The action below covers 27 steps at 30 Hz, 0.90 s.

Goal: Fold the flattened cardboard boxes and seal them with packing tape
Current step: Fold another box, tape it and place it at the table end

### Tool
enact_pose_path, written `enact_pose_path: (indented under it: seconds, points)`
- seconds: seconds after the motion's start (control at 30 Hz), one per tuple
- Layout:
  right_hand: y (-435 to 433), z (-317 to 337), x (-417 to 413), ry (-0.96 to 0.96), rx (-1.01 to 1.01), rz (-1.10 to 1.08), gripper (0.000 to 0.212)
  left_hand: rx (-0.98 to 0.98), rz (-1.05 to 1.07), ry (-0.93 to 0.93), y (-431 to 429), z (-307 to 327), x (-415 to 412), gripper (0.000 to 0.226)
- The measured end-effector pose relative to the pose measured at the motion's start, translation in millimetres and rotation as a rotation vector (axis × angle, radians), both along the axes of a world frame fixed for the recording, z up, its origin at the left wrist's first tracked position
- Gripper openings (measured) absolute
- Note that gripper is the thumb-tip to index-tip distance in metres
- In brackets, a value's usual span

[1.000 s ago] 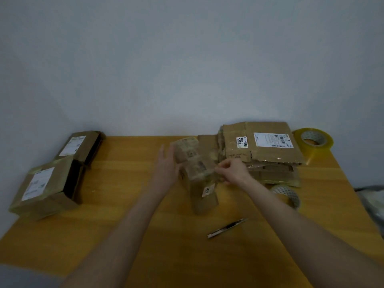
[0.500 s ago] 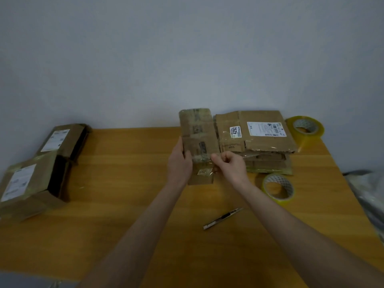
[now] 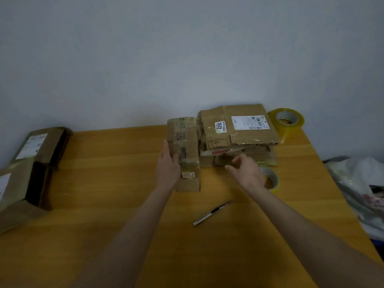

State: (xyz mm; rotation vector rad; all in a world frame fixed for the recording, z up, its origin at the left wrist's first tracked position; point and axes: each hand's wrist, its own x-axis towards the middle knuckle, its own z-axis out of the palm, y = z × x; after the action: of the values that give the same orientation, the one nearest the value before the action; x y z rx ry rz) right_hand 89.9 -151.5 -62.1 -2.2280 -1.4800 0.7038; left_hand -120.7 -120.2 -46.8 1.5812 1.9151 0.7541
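A wooden table [image 3: 104, 204] with a warm yellow-brown grain is set against a plain pale grey wall [image 3: 145, 59]. A slim utility knife [image 3: 212, 213] is laid diagonally on the tabletop near its middle, its tip turned toward the far right. Beyond the table's right edge, a crumpled white plastic bag [image 3: 359, 183] is seen, lower than the tabletop.

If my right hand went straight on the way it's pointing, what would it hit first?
Probably the near left corner of the stack of flattened boxes, just ahead of the right hand. Beyond it is the narrow box the left hand holds. Depth is unclear here.
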Motion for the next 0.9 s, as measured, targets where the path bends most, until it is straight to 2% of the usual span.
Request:
enact_pose_path:
  seconds: [0.1, 0.13, 0.2, 0.27, 0.33, 0.4, 0.47, 0.57, 0.63, 0.73, 0.8, 0.9]
  points:
    - [-14, -9, 34, -0.313, -0.165, 0.041, 0.052, 0.031, 0.015, 0.012, -1, 5, 5, 0.060]
    - [-18, -14, 42, -0.361, -0.261, 0.076, 0.052, 0.027, 0.013, 0.017, -1, 5, 7, 0.060]
    - [-24, -25, 48, -0.418, -0.394, 0.157, 0.037, 0.009, 0.010, 0.027, -2, 7, 10, 0.061]
    - [-28, -30, 48, -0.454, -0.377, 0.204, 0.018, -0.029, 0.017, 0.021, -2, 5, 12, 0.061]
    - [-28, -29, 47, -0.455, -0.279, 0.194, 0.019, -0.048, 0.045, 0.005, -3, 3, 12, 0.061]
    - [-25, -22, 44, -0.357, -0.155, 0.170, 0.023, 0.030, 0.077, 0.059, -5, 6, 12, 0.060]
    - [-19, -9, 38, -0.108, -0.033, 0.153, 0.026, 0.213, 0.082, 0.125, -7, 16, 16, 0.057]
    - [-8, 17, 30, 0.212, 0.192, 0.165, 0.013, 0.415, -0.076, 0.033, -11, 39, 34, 0.055]
    - [-3, 36, 25, 0.299, 0.297, 0.213, 0.027, 0.396, -0.235, -0.074, -11, 48, 45, 0.064]
    - [-1, 59, 21, 0.400, 0.361, 0.307, 0.020, 0.224, -0.354, -0.180, -13, 59, 57, 0.073]
    - [0, 69, 20, 0.413, 0.390, 0.361, 0.023, 0.280, -0.347, -0.161, -15, 65, 61, 0.057]
    - [2, 76, 19, 0.376, 0.393, 0.399, 0.023, 0.441, -0.277, -0.151, -18, 71, 62, 0.016]
